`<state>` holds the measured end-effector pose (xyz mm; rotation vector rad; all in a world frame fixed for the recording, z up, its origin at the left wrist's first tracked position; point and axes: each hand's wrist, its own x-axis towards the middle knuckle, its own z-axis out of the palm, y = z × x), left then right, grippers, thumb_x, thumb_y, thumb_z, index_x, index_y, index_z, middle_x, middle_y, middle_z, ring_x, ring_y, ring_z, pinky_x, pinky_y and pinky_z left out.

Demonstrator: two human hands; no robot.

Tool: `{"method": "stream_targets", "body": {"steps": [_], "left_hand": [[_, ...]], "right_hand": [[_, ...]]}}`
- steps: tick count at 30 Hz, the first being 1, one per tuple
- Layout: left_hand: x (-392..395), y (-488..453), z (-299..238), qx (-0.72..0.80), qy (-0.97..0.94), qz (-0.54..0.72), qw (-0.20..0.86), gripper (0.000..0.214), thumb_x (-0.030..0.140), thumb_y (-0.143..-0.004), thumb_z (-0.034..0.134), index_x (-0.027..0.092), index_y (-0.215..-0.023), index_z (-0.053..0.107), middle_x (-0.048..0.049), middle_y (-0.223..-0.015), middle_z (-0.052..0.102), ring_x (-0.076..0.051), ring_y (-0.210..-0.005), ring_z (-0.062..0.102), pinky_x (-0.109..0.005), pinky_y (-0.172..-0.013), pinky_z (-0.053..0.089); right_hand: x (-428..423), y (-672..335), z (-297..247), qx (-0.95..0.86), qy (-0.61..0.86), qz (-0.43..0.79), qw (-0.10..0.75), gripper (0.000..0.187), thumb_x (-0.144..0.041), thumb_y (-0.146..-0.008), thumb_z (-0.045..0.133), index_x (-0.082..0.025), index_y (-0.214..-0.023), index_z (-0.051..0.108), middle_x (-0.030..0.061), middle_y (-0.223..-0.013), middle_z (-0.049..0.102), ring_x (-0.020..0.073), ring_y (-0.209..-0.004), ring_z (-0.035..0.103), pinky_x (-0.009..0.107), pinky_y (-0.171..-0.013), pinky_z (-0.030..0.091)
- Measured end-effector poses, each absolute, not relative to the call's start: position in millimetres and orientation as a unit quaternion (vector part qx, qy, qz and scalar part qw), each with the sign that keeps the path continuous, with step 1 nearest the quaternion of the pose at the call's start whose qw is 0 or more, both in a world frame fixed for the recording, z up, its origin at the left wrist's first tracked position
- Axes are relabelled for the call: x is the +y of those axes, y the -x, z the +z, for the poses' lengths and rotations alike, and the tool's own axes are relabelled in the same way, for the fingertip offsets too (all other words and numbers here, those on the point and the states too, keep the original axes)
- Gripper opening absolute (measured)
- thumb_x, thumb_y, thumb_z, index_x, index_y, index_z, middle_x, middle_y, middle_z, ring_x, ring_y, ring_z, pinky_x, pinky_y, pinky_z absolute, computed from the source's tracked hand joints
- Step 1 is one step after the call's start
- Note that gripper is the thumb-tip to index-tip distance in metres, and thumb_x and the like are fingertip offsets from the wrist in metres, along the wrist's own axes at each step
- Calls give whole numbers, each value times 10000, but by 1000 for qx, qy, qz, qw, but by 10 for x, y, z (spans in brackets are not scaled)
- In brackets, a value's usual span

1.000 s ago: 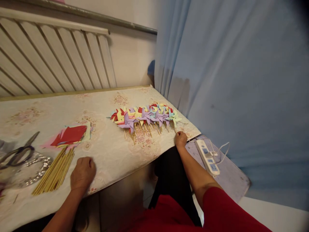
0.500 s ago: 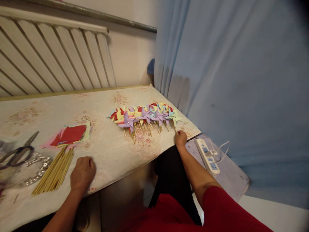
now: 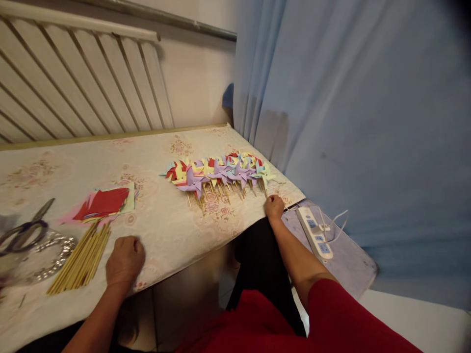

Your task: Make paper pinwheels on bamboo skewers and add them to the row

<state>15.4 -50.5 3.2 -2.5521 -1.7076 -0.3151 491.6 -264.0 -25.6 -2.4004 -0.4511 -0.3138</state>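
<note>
Already lined up on the table: many pinwheels. Unused yet: sticks, paper squares. Left hand loosely clenched beside sticks; right hand at last pinwheel, grip impossible to tell.

A bench covered with a cream cloth printed with faded pink flowers is shown. Towards 2 o'clock on it, a row of multicoloured paper pinwheels on thin sticks is laid out, overlapping. At 9 o'clock a stack of coloured paper squares, red on top, is set; just beside it, at 8 o'clock, a bundle of bare wooden sticks is laid. Further towards 9 o'clock, dark-handled metal scissors and a silvery beaded chain are found.
</note>
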Motion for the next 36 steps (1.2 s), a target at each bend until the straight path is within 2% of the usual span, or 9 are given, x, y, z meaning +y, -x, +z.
{"method": "stream_targets", "body": {"steps": [6,14,20,31,36], "left_hand": [[-507,-152,28,-549,827,-117,21,280,322,-973,347,172,-962,583,-120,-1077,591,-221,-878,586,-306,-655,407],[-519,-163,51,-552,826,-112,19,297,324,-973,336,170,-958,589,-120,-1065,595,-226,-875,594,-322,-666,418],[-520,-157,48,-550,827,-111,22,286,313,-968,344,168,-982,590,-120,-1078,598,-224,-877,599,-321,-661,416],[-488,-145,21,-546,829,-117,26,303,325,-972,343,161,-976,598,-126,-1070,603,-229,-902,607,-317,-667,426],[-471,-130,-5,-545,830,-115,26,291,324,-971,348,166,-969,592,-118,-1063,602,-230,-908,608,-319,-666,426]], "right_hand": [[-2602,-4896,-221,-161,931,-101,310,259,-280,-822,552,-116,-911,732,163,-895,688,250,-804,603,330,-739,400],[-2565,-4903,-193,-141,940,-90,298,250,-212,-852,508,-126,-899,738,172,-902,692,240,-789,619,329,-718,392],[-2569,-4920,-208,-124,937,-95,312,280,-210,-843,489,-118,-896,747,164,-822,702,248,-774,620,328,-722,399],[-2575,-4820,-124,-165,931,-77,317,260,-251,-880,492,-149,-902,730,114,-890,729,207,-815,616,283,-753,397],[-2540,-4758,-67,-176,940,-55,288,260,-270,-897,490,-153,-929,721,113,-933,723,207,-843,619,276,-736,396]]}}
